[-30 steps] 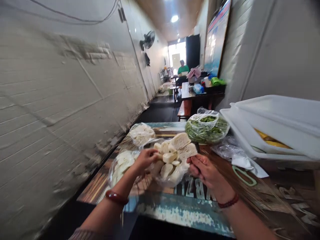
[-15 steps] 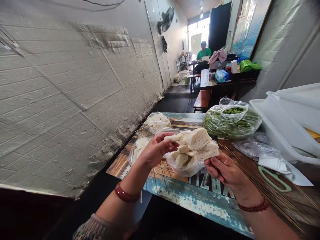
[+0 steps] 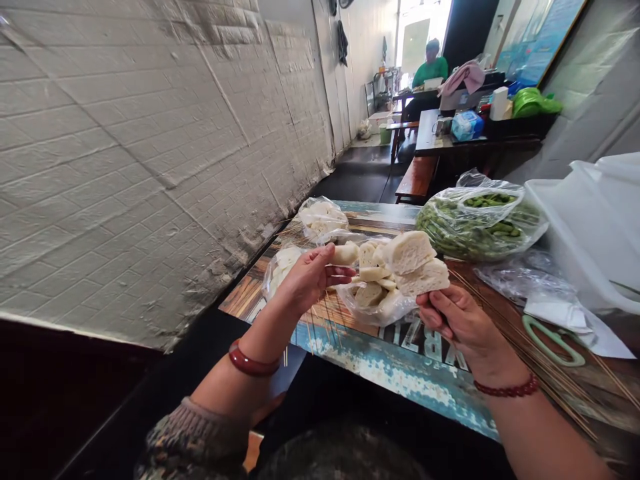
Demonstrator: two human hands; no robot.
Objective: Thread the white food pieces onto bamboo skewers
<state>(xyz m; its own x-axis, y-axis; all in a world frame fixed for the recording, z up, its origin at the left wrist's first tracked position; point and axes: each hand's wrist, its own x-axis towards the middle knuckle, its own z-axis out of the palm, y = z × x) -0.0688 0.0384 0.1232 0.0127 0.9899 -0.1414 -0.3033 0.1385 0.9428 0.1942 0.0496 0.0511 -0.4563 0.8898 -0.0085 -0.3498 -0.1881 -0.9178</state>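
My left hand (image 3: 314,277) pinches a pale steamed bun slice (image 3: 346,253) between thumb and fingers, over the left side of an open plastic bag (image 3: 395,313). Inside that bag lie several more bun slices (image 3: 371,293). To the right, my right hand (image 3: 463,320) is closed at the lower edge of two white, porous bun slices (image 3: 411,257) held one against the other. Whether a skewer runs through them is hidden. Two more bags of pale slices, a far one (image 3: 324,219) and a near one (image 3: 281,265), sit at the table's left.
Thin bamboo skewers (image 3: 543,377) lie along the table's right side, by green-handled scissors (image 3: 553,341). A bag of green vegetables (image 3: 460,233) and white plastic bins (image 3: 575,233) stand at the right. A person in green (image 3: 431,68) sits far back.
My left hand with its slice has drawn slightly away from the slices in my right hand, and its slice is turned more end-on. The camera view has tilted down.
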